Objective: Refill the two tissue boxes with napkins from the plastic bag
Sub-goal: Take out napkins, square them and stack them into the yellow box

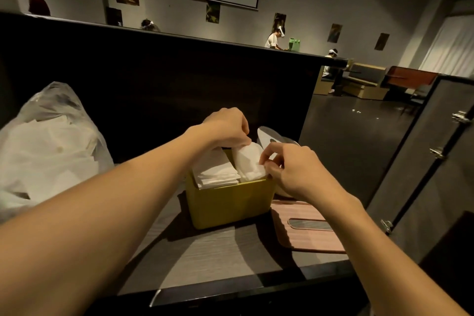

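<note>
An open yellow tissue box point(228, 202) stands on the grey table. A flat stack of white napkins point(214, 170) fills its left half. A second bundle of napkins point(247, 161) stands bent in the right half. My left hand point(227, 127) grips the far end of that bundle from above. My right hand point(289, 169) pinches its near right edge. A pink lid point(307, 236) with a slot lies flat to the right of the box. The plastic bag point(48, 146) with white napkins sits at the left.
A grey lid or box point(272, 137) shows behind the yellow box, mostly hidden. A dark partition wall point(154, 84) rises right behind the table. The table's front edge point(230, 287) is near me. A dark cabinet point(431, 161) stands at the right. Several people sit far back.
</note>
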The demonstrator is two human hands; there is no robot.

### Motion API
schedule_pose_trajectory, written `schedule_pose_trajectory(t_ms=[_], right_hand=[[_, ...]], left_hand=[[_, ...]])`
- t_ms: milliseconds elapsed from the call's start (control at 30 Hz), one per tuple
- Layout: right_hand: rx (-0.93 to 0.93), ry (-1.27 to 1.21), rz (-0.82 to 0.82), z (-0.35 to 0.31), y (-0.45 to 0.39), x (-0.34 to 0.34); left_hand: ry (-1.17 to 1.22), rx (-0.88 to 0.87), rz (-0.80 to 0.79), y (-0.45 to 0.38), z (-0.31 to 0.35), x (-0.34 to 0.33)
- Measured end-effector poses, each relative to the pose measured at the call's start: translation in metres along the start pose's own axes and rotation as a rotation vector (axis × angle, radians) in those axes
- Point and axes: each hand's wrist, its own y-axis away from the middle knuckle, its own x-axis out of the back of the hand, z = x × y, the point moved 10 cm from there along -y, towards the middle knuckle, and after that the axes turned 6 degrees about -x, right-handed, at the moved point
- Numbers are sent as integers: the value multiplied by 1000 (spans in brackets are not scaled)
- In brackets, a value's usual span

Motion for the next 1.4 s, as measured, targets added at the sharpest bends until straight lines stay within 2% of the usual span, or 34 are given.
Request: schedule_pose_trajectory(t_ms=[167,433,533,667,800,900,967,1067,1233,1300,1400], right_hand=[[-6,206,-32,-4,-3,-2],[98,447,-90,-18,2,-9],[147,525,-44,-25,7,-3],[236,457,-65,-39,13,-3],[229,541,-177,-31,10,-22],[227,564,-206,-25,7,-29],[245,538,-152,-27,4,-22],[241,451,-70,-30,1,-10],[269,494,-122,-30,6,-26],[273,511,-105,-30,5,-25],[253,548,-116,-30,4,-28]], left_hand=[[-132,-55,51,10,4,4],[-386,-145,7,17,26,-2],[-470,-212,1,17,35,1],[-273,-271,-144,20,40,-10],[-344,-255,-296,19,35,-33],[-358,-238,-344,18,32,-42],[-291,-236,-332,18,30,-38],[-137,-245,-219,18,29,-28],[10,-239,-22,27,25,-30],[-1,-253,-22,29,27,-36],[-11,-274,-105,32,26,-46]])
